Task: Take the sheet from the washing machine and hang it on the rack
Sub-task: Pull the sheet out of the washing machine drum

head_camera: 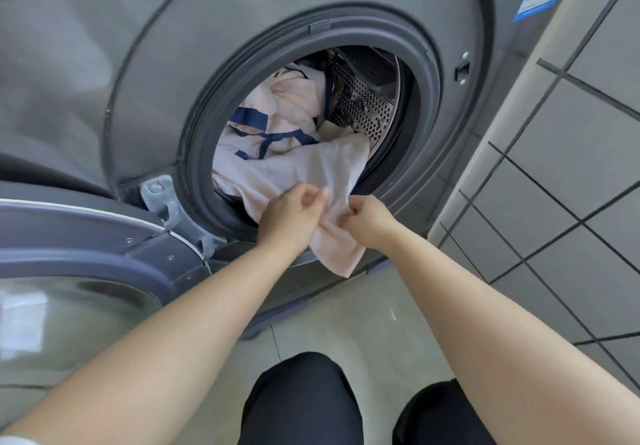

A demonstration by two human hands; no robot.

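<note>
Pale pink sheet [332,174] pinched by fingers of left hand [294,216] and right hand [367,219], just below washer [207,46] opening. Sheet trails over door seal [207,153] into drum [360,98]. Open door [86,236] left of washer.

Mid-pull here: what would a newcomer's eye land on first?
Both hands at centre, the left hand and right hand, pinch a pale pink sheet that spills over the grey door seal of the washing machine. Behind it, navy-striped fabric fills the drum; the open door juts at lower left.
</note>
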